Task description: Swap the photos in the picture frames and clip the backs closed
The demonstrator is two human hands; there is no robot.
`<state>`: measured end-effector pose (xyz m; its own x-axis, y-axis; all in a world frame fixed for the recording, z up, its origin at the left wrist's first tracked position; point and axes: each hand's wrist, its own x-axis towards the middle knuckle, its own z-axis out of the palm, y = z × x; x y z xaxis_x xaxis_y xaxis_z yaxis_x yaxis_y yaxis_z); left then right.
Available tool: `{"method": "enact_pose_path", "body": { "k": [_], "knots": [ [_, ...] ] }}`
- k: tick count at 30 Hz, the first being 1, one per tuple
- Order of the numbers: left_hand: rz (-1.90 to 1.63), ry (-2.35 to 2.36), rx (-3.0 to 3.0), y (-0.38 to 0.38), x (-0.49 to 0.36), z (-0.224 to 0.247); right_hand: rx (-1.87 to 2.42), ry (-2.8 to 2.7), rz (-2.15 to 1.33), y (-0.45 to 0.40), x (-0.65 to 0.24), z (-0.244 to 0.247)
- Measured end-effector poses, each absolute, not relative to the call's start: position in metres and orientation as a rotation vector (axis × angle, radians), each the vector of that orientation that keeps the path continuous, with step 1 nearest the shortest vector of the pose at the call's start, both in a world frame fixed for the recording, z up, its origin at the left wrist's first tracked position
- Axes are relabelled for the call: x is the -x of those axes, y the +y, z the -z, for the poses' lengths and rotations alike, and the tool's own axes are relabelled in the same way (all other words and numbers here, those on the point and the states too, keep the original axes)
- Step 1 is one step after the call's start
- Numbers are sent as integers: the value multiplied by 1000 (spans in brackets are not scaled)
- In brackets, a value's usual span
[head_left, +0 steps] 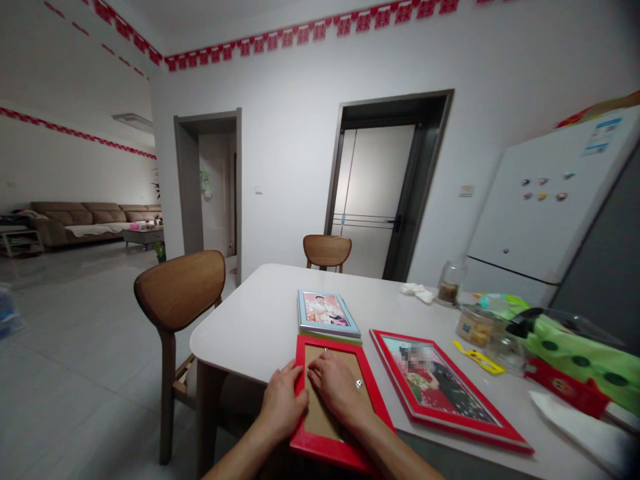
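Observation:
A red picture frame (313,443) lies face down at the near table edge, its brown backing board (320,417) facing up. Small metal pieces show on the board, one of them a clip (359,383) near the right inner edge. My left hand (283,400) grips the frame's left side, with the thumb on top. My right hand (336,381) rests over the board, its fingers bent together at the left inner edge; whatever is under the fingertips is hidden. A second red picture frame (450,387) with a photo lies face up to the right. Beyond is a light-blue picture frame (329,312), also face up.
The white table (250,313) also bears a glass jar (450,285), crumpled tissue (417,292), a yellow strip (479,360), a clear food tub (475,325) and a green packet (580,357) on the right. Wooden chairs stand at left (183,290) and at the far side (327,251).

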<state>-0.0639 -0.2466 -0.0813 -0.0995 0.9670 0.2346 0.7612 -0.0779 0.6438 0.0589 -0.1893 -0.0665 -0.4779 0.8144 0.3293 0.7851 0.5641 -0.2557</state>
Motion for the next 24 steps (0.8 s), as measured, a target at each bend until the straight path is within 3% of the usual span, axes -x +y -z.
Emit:
{"method": "enact_pose_path", "body": {
  "k": [14,20,24],
  "knots": [
    [-923,1864,-1909,-247,60,72,1617,-2264,-33,-158,-82,71],
    [-918,1897,-1891,-246,59,72,1483,-2364,-148,-175,-97,54],
    [-938,1909,-1868,-245,58,73,1183,-2515,-450,-206,-122,44]
  ]
}}
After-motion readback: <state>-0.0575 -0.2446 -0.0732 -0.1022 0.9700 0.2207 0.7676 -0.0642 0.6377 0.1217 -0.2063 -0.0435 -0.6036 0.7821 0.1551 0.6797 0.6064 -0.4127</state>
